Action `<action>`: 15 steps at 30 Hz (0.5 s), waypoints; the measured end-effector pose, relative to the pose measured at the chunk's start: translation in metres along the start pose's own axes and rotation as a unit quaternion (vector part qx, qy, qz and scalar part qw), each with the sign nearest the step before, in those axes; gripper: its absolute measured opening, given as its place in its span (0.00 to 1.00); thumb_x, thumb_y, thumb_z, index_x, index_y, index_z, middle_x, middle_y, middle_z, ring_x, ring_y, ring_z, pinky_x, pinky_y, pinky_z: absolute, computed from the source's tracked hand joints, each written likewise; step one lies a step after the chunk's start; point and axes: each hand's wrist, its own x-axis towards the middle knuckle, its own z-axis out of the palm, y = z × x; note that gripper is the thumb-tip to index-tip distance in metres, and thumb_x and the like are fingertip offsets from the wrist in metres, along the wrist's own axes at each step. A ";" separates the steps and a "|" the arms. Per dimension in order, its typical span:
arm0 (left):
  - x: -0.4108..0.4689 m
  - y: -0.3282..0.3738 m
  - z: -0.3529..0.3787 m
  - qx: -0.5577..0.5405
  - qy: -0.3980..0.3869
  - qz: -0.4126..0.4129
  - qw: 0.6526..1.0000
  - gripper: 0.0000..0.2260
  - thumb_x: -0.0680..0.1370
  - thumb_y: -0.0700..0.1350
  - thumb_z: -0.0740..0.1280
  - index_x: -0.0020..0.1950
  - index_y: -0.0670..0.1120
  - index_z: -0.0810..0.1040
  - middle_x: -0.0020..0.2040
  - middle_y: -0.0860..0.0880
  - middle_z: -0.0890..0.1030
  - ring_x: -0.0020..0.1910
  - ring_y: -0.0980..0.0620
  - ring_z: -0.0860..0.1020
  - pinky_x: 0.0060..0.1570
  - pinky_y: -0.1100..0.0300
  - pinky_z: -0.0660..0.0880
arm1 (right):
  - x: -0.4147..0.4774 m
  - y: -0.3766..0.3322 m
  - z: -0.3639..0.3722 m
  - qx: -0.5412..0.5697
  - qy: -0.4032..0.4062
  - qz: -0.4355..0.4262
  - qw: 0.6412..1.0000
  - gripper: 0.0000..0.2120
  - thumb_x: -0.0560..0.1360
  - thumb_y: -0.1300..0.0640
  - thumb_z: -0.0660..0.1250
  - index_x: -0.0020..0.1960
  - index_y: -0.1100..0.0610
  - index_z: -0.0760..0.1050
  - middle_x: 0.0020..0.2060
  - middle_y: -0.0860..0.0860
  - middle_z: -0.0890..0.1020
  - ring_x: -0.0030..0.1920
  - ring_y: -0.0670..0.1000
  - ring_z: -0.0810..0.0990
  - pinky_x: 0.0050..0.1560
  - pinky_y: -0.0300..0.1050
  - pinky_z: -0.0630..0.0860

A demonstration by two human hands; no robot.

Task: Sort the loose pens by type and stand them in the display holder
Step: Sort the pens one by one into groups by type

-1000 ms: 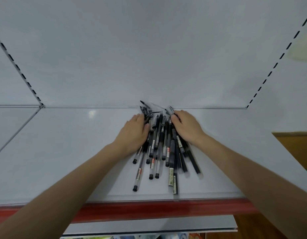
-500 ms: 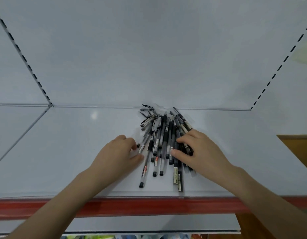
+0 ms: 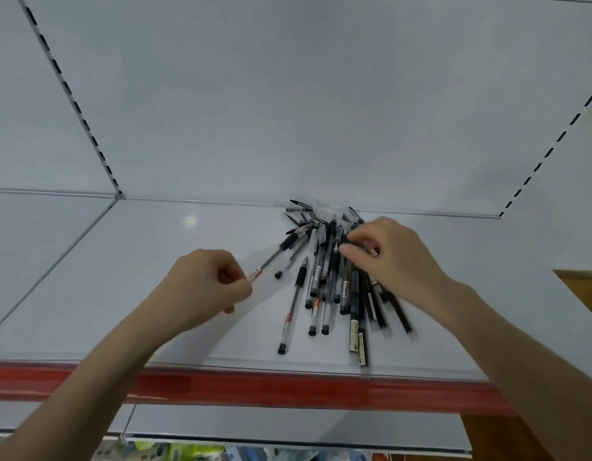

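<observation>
sorting has barely begun: the left hand (image 3: 201, 287) pinches one clear pen (image 3: 277, 255) just left of the pile (image 3: 331, 287) on the shelf (image 3: 121, 277). the right hand (image 3: 397, 261) curls into the pile, seemingly pinching another. no holder in sight. next, pick out matching pens.

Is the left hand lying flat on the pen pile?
No, the left hand pinches one pen by its end, left of the pile.
</observation>
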 end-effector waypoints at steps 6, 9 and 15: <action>-0.003 -0.012 -0.004 -0.146 0.051 -0.018 0.988 0.01 0.73 0.36 0.66 0.42 0.39 0.75 0.36 0.44 0.82 0.30 0.53 0.82 0.30 0.65 0.78 | 0.042 -0.011 0.016 -0.037 -0.030 0.016 0.999 0.17 0.74 0.45 0.64 0.49 0.59 0.78 0.43 0.54 0.79 0.45 0.53 0.78 0.46 0.47 0.75; -0.005 -0.016 -0.004 -0.184 0.066 -0.010 0.981 0.04 0.75 0.36 0.64 0.44 0.45 0.76 0.38 0.45 0.82 0.31 0.52 0.82 0.34 0.63 0.80 | 0.049 -0.012 0.027 -0.117 -0.049 0.013 0.992 0.19 0.74 0.43 0.63 0.49 0.59 0.78 0.44 0.54 0.77 0.44 0.54 0.77 0.41 0.46 0.73; -0.004 -0.021 -0.004 -0.178 0.117 0.009 0.977 0.08 0.76 0.38 0.62 0.41 0.47 0.79 0.37 0.49 0.82 0.32 0.57 0.82 0.37 0.63 0.79 | 0.051 -0.013 0.036 -0.122 -0.017 -0.016 0.992 0.11 0.75 0.58 0.61 0.45 0.62 0.80 0.42 0.57 0.80 0.42 0.55 0.78 0.38 0.44 0.72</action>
